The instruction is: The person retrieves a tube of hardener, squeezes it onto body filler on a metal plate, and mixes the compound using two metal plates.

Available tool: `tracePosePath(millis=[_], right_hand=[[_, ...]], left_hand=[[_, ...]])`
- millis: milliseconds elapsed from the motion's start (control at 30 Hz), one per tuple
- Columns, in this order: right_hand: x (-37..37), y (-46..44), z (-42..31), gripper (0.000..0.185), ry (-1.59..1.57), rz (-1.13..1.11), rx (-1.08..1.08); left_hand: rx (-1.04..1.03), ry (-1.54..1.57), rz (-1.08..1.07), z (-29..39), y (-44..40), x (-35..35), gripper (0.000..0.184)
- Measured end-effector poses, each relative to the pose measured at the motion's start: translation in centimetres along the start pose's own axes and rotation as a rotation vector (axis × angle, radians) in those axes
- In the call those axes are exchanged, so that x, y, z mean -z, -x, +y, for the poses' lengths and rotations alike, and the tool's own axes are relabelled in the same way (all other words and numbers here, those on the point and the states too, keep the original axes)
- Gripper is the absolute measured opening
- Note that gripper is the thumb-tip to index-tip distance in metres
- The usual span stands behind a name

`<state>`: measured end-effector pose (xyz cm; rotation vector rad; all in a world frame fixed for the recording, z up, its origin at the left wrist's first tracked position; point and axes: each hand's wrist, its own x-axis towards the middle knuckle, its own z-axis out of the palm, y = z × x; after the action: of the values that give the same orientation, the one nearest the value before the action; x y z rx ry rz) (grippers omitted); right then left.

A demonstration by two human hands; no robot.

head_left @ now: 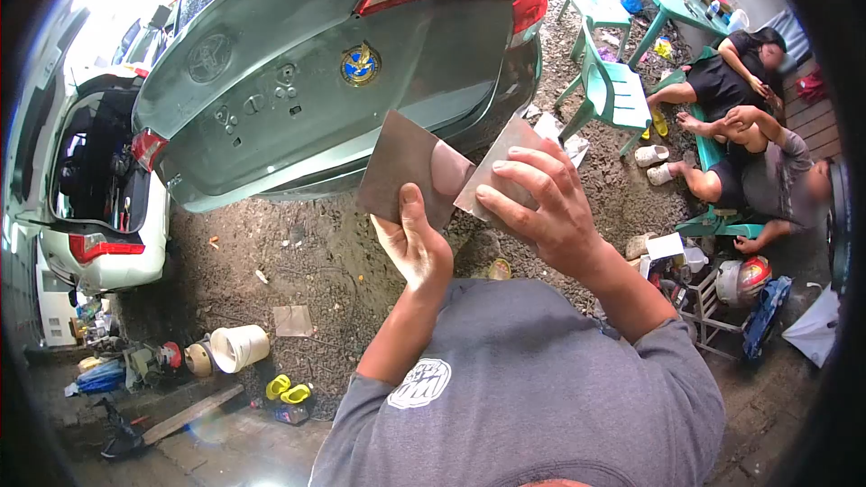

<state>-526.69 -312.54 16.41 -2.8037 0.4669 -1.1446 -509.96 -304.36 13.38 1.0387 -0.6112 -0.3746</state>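
My left hand (419, 248) grips a flat, brownish-grey square plate (397, 162), thumb on its upper face and fingers underneath. A smooth pinkish patch (448, 171), which looks like putty, lies near the plate's right side. In my right hand (552, 203) is a thin, flat grey spreader plate (505, 149), fingers spread across its face. Its lower left edge comes close to the pinkish patch; I cannot tell whether they touch. Just beyond both plates is the trunk lid (316, 81) of a grey-green car, with a round blue and gold emblem (361, 65).
A white car (135, 257) stands at the left with its tailgate up. Two people (735, 81) sit at the right near green chairs (613, 90). A white bucket (239, 348), yellow clogs (289, 389) and a wooden plank (194, 415) lie on the rough ground at lower left.
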Motion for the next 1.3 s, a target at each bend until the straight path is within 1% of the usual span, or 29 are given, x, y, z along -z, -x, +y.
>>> tracePosePath(millis=[67, 167, 200, 267, 300, 333, 367, 400, 433, 467, 533, 567, 633, 667, 733, 767, 800, 833, 867, 900, 967, 1000, 1033, 1100, 1167, 1200, 1233, 1300], right_hand=[[0.0, -0.1, 0.1, 0.041, 0.015, 0.016, 0.003], [-1.5, 0.6, -0.1, 0.043, -0.019, -0.045, 0.027], [-1.6, 1.0, 0.1, 0.040, -0.065, -0.113, 0.031], [-3.6, 3.8, 2.1, 0.044, -0.341, -0.182, -0.123], [-3.9, 4.0, 2.6, 0.046, -0.477, -0.219, -0.205], [-3.9, 4.3, 2.8, 0.054, -0.862, -0.111, -0.421], [-3.0, 4.8, 2.7, 0.054, -1.221, -0.080, -0.903], [-3.2, 5.1, 3.6, 0.049, -1.507, 0.007, -0.979], [-3.4, 5.1, 4.5, 0.046, -1.794, 0.110, -1.040], [-3.7, 4.5, 4.9, 0.046, -1.909, 0.150, -1.068], [-4.5, 2.6, 5.3, 0.047, -2.143, 0.227, -1.116], [-4.6, 2.0, 5.6, 0.049, -2.137, 0.211, -1.138], [-5.0, 0.2, 6.5, 0.055, -2.126, 0.140, -1.181], [-5.3, -0.7, 7.2, 0.060, -2.216, 0.145, -1.133], [-5.5, -2.2, 8.6, 0.072, -2.400, 0.156, -1.049], [-5.3, -3.4, 9.3, 0.078, -2.395, 0.113, -1.042], [-5.0, -4.8, 10.2, 0.083, -2.393, 0.068, -1.030], [-4.9, -6.4, 11.2, 0.089, -2.390, 0.014, -1.005], [-4.9, -7.5, 12.2, 0.091, -2.419, 0.036, -0.994], [-4.4, -9.0, 12.9, 0.088, -2.374, 0.065, -1.136], [-4.7, -11.7, 15.2, 0.083, -2.326, -0.088, -0.963], [-4.4, -13.2, 16.2, 0.078, -2.260, -0.098, -0.962], [-4.1, -14.9, 17.1, 0.082, -2.246, -0.153, -0.931], [-4.2, -18.3, 18.7, 0.088, -2.074, -0.261, -0.766], [-4.8, -23.2, 18.2, 0.084, -1.960, -0.506, -0.579], [-5.8, -25.5, 19.0, 0.080, -1.830, -0.689, -0.331], [-6.9, -27.9, 19.9, 0.076, -1.689, -0.853, -0.074], [-8.1, -31.7, 19.0, 0.068, -1.277, -1.111, 0.328]], left_hand=[[-0.009, -0.065, -0.028, 0.3, 0.3, -0.5, 0.042], [-0.002, -0.190, -0.025, 0.5, 0.6, -1.1, 0.045], [0.001, -0.231, -0.015, 0.4, 0.3, -0.8, 0.045], [-0.053, -0.328, 0.023, 0.7, -1.0, -0.3, 0.042], [-0.052, -0.307, 0.069, 0.6, -1.7, 0.8, 0.041], [-0.053, -0.279, 0.124, 0.4, -2.3, 2.2, 0.039], [0.002, -0.213, 0.189, 0.5, -3.0, 2.9, 0.039], [0.053, -0.143, 0.257, 0.8, -3.9, 3.5, 0.038], [0.148, 0.023, 0.290, 1.0, -5.1, 3.8, 0.040], [0.237, 0.192, 0.339, 1.2, -6.3, 4.0, 0.042], [0.317, 0.311, 0.214, -1.2, -7.2, 7.0, 0.041], [0.336, 0.356, 0.176, -2.0, -7.4, 7.8, 0.039], [0.396, 0.445, 0.188, -3.1, -7.7, 9.1, 0.037], [0.421, 0.491, 0.202, -3.9, -8.0, 9.7, 0.036], [0.429, 0.534, 0.269, -5.5, -8.5, 11.2, 0.034], [0.437, 0.549, 0.303, -5.9, -8.7, 11.7, 0.033], [0.445, 0.579, 0.475, -5.5, -9.5, 10.6, 0.031], [0.437, 0.582, 0.442, -6.1, -10.0, 11.2, 0.032], [0.429, 0.583, 0.413, -6.8, -10.1, 12.1, 0.032], [0.426, 0.578, 0.390, -7.1, -10.0, 12.7, 0.033], [0.426, 0.628, 0.382, -7.4, -9.6, 13.1, 0.037], [0.426, 0.664, 0.376, -7.5, -9.4, 12.9, 0.038], [0.417, 0.702, 0.372, -7.7, -9.1, 12.6, 0.039], [0.352, 0.636, 0.395, -9.0, -7.8, 12.2, 0.045], [0.322, 0.683, 0.469, -10.6, -6.2, 11.1, 0.046], [0.298, 0.663, 0.534, -11.8, -5.1, 10.5, 0.047], [0.291, 0.733, 0.640, -13.1, -3.9, 9.6, 0.048], [0.261, 0.806, 0.778, -14.9, -2.1, 6.7, 0.049]])
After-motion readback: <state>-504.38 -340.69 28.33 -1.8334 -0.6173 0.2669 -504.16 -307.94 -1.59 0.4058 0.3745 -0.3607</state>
